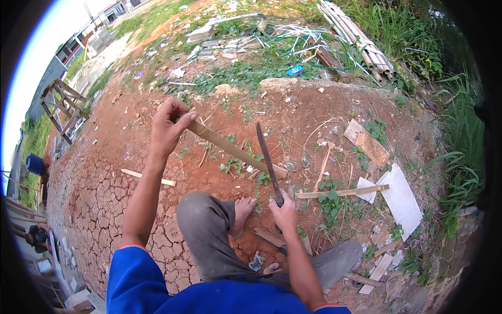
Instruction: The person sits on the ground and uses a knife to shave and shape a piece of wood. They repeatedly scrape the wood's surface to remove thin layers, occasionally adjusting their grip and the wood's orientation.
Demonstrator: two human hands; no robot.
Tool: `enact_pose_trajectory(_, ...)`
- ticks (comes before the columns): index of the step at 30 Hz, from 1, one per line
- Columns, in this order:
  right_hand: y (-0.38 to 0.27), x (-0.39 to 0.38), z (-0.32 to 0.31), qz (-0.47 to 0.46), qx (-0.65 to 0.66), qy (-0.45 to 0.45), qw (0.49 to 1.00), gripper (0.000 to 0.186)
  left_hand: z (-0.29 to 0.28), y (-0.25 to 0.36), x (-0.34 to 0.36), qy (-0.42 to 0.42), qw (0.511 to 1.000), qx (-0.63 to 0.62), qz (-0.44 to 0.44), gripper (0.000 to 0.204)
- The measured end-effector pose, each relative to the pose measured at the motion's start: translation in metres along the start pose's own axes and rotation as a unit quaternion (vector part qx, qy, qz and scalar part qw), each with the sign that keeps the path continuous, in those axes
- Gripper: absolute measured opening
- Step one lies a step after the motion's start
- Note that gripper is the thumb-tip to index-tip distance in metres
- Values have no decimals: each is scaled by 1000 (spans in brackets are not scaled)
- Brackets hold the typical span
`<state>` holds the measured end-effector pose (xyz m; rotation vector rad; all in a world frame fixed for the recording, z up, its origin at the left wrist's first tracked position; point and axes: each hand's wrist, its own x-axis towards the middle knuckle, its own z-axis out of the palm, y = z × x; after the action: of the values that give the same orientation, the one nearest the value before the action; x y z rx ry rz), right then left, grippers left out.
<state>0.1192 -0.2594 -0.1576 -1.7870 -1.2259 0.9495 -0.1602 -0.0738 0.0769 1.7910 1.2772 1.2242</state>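
- Two hands, both closed: the left hand (172, 119) pinches the far-left end of one bamboo piece (230, 148); the right hand (284, 213) grips the handle of one machete (265, 154).
- The bamboo piece slants from the left hand down to the near right, in front of the knees; the blade crosses before its lower end, and I cannot tell whether they touch.
- Below lies bare red-brown ground (99, 157), cracked into plates on the near left, littered and weedy elsewhere.
- Left of the knees: one pale stick (148, 177).
- Right of the machete: one long wooden strip (342, 192), its right end over the edge of one large white sheet (405, 201); one smaller white piece (363, 184); one brownish board (367, 143) farther off.
- Far side: one blue packet (295, 70), a heap of white strips (300, 44), and, to the right, one bundle of poles (355, 36) beside tall grass (465, 136).
- Left edge, outdoors: one wooden frame (64, 107), one blue container (34, 164), one other person (37, 236); buildings (76, 44) stand far left.
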Motion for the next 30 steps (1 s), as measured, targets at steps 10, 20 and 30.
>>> enact_pose_trajectory(10, -115, -2, 17, -81, 7, -46, 996, 55, 82, -6, -30, 176, 942, -285, -1, 15)
enact_pose_trajectory(20, -11, -10, 3, 96, -63, -88, 990, 56, 64, -11, -28, -14, 890, -454, 45, 37)
enact_pose_trajectory(30, -2, -6, 13, 193, -77, -59, 976, 44, 72, 5, -42, 10, 910, -415, 13, 50)
